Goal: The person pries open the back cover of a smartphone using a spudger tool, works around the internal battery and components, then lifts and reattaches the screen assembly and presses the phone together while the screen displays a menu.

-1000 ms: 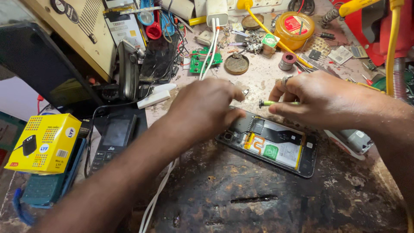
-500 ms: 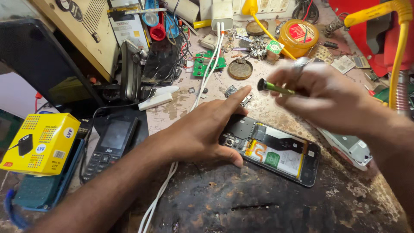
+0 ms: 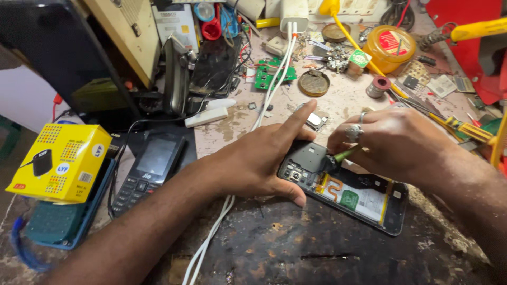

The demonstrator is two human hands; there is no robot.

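Opened smartphone [image 3: 346,192], back cover off and insides showing, lies flat on the dark, scuffed work mat [image 3: 317,248] at the near middle of the bench, slanting from upper left to lower right. Its left end is steadied by the left hand [image 3: 264,158]: the thumb presses along the near edge, the forefinger stretches out straight over the top corner, and the other fingers are curled under, out of sight. The right hand [image 3: 391,142], with rings on two fingers, pinches a small green-handled screwdriver [image 3: 343,154] between bunched fingertips, its tip set down on the black plate near the camera end of the phone.

A white cable [image 3: 211,237] runs from the near edge up under the left wrist and on towards the back of the bench. Left of the left forearm lies a black keypad phone [image 3: 148,166], and further left a yellow cardboard box [image 3: 58,161] sits tilted on a teal case [image 3: 58,224].

Further off, past the hands, the bench is crowded: a small green circuit board [image 3: 272,74], a round brownish tin lid [image 3: 313,83], a spool of solder wire [image 3: 378,86], an amber tub with a red label [image 3: 391,47], and a yellow-handled tool [image 3: 465,129] just beyond the right wrist. At the far edge stands a white charger block [image 3: 293,11].
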